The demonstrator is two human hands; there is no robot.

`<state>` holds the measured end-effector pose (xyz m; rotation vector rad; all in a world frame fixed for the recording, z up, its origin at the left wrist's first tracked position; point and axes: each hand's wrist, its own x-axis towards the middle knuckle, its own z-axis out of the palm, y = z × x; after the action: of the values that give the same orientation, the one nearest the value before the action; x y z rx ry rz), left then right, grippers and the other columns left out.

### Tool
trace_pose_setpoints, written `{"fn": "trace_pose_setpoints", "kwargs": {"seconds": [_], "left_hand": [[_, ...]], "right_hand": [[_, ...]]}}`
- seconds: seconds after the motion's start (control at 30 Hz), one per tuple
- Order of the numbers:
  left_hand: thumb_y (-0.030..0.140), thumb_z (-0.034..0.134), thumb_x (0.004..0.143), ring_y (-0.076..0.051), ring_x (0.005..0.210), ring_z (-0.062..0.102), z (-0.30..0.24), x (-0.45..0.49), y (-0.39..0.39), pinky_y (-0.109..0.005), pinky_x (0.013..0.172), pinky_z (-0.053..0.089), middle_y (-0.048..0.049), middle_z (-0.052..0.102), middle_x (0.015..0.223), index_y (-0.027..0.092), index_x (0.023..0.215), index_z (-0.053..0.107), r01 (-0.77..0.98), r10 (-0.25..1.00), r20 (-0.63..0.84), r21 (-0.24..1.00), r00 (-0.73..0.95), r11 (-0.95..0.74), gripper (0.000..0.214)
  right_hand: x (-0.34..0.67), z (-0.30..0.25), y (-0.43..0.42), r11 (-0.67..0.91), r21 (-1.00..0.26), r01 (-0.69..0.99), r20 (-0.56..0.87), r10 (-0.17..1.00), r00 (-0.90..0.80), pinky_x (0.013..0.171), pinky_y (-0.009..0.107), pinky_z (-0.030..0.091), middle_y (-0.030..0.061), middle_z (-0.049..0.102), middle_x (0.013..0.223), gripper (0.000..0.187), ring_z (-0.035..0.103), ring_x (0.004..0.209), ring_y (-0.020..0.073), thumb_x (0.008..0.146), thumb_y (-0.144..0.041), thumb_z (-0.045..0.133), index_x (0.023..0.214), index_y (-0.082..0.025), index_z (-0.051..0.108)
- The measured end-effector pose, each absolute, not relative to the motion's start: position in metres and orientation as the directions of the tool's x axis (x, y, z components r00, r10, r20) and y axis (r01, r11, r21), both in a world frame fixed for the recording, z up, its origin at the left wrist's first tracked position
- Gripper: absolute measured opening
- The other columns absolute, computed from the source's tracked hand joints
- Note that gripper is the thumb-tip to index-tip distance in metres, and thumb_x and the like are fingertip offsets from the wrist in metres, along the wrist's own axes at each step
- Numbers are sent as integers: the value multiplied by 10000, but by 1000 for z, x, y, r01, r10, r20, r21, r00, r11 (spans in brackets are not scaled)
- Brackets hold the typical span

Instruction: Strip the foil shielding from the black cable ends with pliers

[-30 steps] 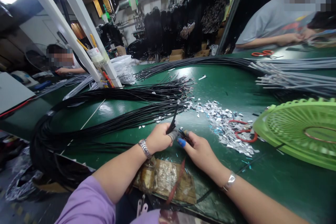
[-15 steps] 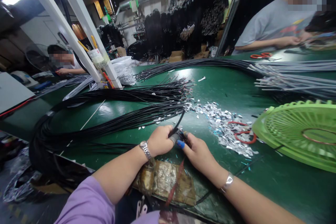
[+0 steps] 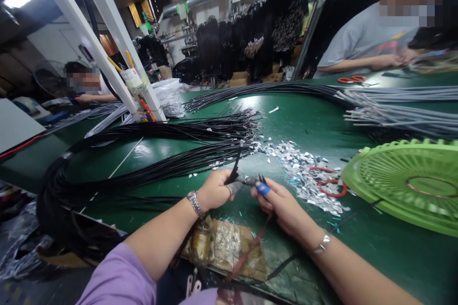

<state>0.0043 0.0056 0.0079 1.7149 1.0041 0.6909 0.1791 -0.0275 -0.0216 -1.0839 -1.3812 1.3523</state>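
Note:
My left hand [image 3: 213, 189] is closed on the end of a black cable [image 3: 236, 164] that rises from my fingers toward the black cable bundle [image 3: 150, 162] on the green table [image 3: 315, 124]. Its thumb wears a grey finger cot. My right hand [image 3: 277, 200], with a blue cot on one fingertip, pinches the thin stripped wires [image 3: 255, 180] coming out of that cable's end. Both hands hover close together just above the table's near edge.
A heap of foil scraps [image 3: 304, 174] lies right of my hands, with red-handled scissors [image 3: 327, 183] in it. A green fan grille [image 3: 408, 181] lies at the right. Grey cables [image 3: 400, 109] stretch across the far right. Other people work at the far right and far left. A taped foil pad [image 3: 225, 245] sits at the table's edge.
My right hand has shifted a little to the right, drawing the thin wires out from the cable end. The cable's free part swung upright again.

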Motion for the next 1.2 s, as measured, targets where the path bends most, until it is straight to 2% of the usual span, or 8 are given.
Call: {"fn": "trace_pose_setpoints", "kwargs": {"seconds": [0.17,0.33,0.43,0.67,0.9,1.0,1.1,1.2], "left_hand": [[369,570,799,-99,487,449,3,2,3,-215,496,337,17,527,533,155,729,585,359,841,16,900,541,-248,225],[322,585,773,-98,479,450,7,3,2,-214,498,343,16,523,504,159,650,553,322,809,-14,921,588,-218,207],[372,630,735,-80,443,419,11,4,4,-204,473,336,28,497,470,159,610,512,252,778,-67,960,624,-119,273],[475,667,679,-35,334,301,10,1,7,-184,350,209,44,497,470,146,694,528,219,763,-179,974,621,51,357],[509,682,670,-38,344,318,10,3,8,-182,351,224,43,488,461,147,673,523,223,779,-162,974,606,29,395],[507,688,677,-42,376,352,12,5,8,-178,387,260,38,485,458,140,645,532,209,787,-120,978,605,-12,400],[483,685,685,-47,392,371,13,4,8,-177,404,277,36,489,458,126,677,562,188,772,-112,982,625,-10,378],[467,697,674,-42,375,353,12,2,9,-176,391,263,39,490,457,118,690,569,178,756,-120,984,643,6,373]], "right_hand": [[173,-22,-29,-169,-971,-166,-127,963,-237,392,217,175,-73,405,561,462,192,418,63,700,-638,633,799,-201,518],[175,-24,-26,135,-987,92,116,975,-190,506,259,398,-20,528,622,353,447,550,139,728,-544,656,769,-206,565],[177,-25,-25,296,-921,255,251,949,-193,578,281,448,8,597,664,299,516,620,173,790,-502,589,744,-207,597],[177,-27,-28,363,-869,337,303,928,-217,531,266,434,1,597,644,248,507,562,161,816,-446,544,799,-204,595],[176,-25,-30,337,-866,369,300,941,-154,508,265,395,-13,565,600,223,475,537,151,774,-426,579,733,-208,560],[175,-22,-30,271,-924,270,242,961,-135,476,258,368,-21,528,554,319,439,502,138,796,-512,556,697,-210,552],[174,-20,-29,84,-995,49,73,979,-193,405,233,297,-51,443,467,431,355,425,107,806,-617,520,710,-199,563],[173,-21,-28,-77,-986,-150,-38,968,-247,367,209,210,-57,457,474,475,297,400,77,725,-659,616,734,-187,561]]}}
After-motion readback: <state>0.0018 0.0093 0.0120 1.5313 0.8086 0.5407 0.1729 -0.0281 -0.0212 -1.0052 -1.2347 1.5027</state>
